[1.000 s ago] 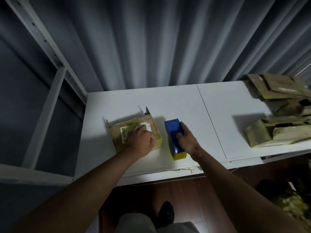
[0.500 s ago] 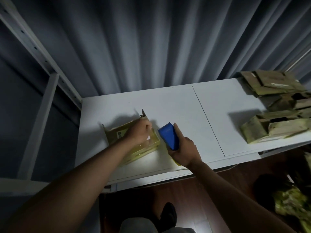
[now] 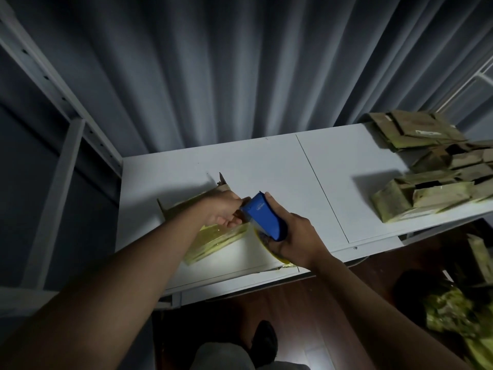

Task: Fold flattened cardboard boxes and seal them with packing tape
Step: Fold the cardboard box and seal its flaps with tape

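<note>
Taping: blue tape dispenser point(image 3: 266, 218) gripped by right hand point(image 3: 298, 237); left hand point(image 3: 222, 210), grip unclear, steadies cardboard box point(image 3: 213, 236) near table's point(image 3: 266, 166) front edge; tape to be drawn taut along seam.

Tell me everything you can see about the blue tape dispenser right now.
The blue tape dispenser looks like smooth plastic, with a curved shell, a toothed cutting edge at its far tip and small pale lettering on top. It is lifted off the table and tilted, tip pointing up and away. The right hand grips its near end; a yellowish roll edge shows underneath. The left hand reaches to its tip, fingers at the front edge, above the cardboard box.
</note>
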